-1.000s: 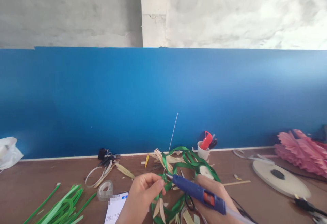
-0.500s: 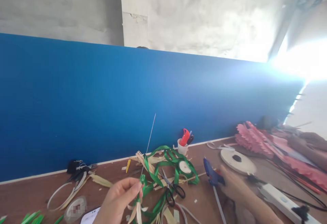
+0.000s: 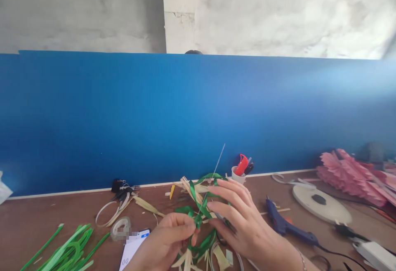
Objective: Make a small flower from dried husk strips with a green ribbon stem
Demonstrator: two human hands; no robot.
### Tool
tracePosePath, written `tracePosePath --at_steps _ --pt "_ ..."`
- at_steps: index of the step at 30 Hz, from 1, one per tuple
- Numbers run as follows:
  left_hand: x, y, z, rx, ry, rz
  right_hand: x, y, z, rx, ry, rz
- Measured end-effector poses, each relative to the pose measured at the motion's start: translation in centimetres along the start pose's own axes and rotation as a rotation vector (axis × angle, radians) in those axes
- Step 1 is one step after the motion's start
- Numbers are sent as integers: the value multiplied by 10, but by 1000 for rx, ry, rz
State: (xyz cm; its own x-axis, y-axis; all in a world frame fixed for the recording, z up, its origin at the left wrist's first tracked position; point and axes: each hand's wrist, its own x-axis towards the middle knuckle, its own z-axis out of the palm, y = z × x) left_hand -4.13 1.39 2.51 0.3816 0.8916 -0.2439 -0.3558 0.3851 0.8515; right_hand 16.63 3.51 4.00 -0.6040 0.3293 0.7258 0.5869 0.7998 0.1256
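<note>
My left hand [image 3: 168, 240] is pinched shut on a thin metal wire [image 3: 213, 172] wrapped with green ribbon [image 3: 198, 219]; the wire rises up and to the right. My right hand [image 3: 239, 217] hovers beside it with fingers spread, fingertips touching the green ribbon loops. Pale straw strips hang below the pinch. A blue glue gun [image 3: 283, 225] lies on the brown table [image 3: 46, 221], to the right of my right hand.
A blue partition [image 3: 123, 118] backs the table. Green strips [image 3: 68, 252] lie front left, with a tape roll [image 3: 121, 227], a phone [image 3: 133, 248] and binder clips [image 3: 122, 186]. A white cup with pens [image 3: 239, 172], a white disc [image 3: 320, 205], pink paper fans [image 3: 352, 178] and a power strip [image 3: 374, 254] sit to the right.
My right hand took the glue gun away from the wire, laid it on the table at the right, and came back open to the ribbon. The camera swung right and back.
</note>
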Motion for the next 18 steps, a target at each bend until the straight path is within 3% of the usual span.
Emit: tracePosePath --at_steps 6,12,18 --pt "-3 4 -2 -16 -32 -58 17 0 -3 157 -57 -94" --pt "-2 7 -1 16 -58 -119 21 -5 -7 250 -42 -61" --pt "-7 13 7 78 -72 -80 24 -7 -14 280 -38 -63"
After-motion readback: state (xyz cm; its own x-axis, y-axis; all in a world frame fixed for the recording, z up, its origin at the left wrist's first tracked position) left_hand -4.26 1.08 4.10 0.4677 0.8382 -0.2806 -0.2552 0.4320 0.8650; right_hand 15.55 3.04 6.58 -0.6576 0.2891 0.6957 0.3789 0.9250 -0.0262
